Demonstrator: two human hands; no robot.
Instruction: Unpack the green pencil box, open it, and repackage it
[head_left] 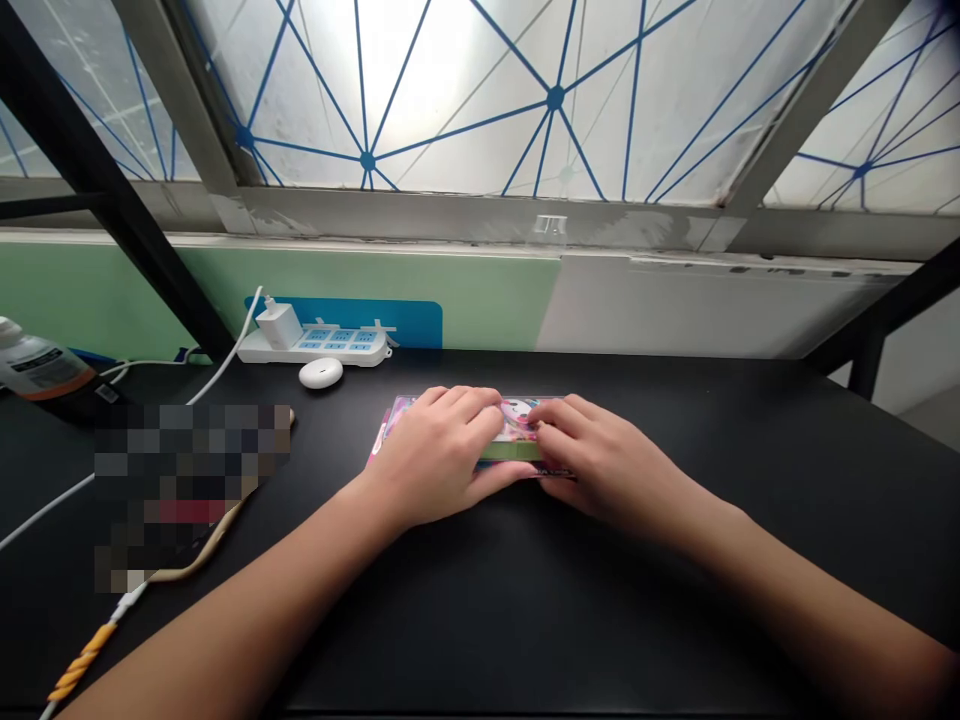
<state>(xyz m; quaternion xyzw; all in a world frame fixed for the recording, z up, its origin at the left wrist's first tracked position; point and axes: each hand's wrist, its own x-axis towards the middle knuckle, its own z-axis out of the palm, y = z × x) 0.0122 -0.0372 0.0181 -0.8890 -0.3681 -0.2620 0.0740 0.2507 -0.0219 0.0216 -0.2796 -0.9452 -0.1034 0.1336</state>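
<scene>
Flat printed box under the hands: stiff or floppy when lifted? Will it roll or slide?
Probably stiff: the flat printed box shows straight edges and a thick green edge between the left hand and right hand. Its flat shape makes rolling unlikely. It might slide on the smooth-looking black tabletop.

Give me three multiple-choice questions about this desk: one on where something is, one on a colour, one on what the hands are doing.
1. Where is the white power strip?
A) At the back of the desk, beyond the hands
B) Under the left hand
C) On the floor

2. What colour is the desktop?
A) White
B) Black
C) Green

3. What are the left hand and right hand doing?
A) Both resting on a pink printed package
B) Holding a bottle
C) Lying apart, touching nothing

Answers:
1. A, it lies past the hands.
2. B, black surrounds the hands.
3. A, both hands' fingers lie across the package.
</scene>
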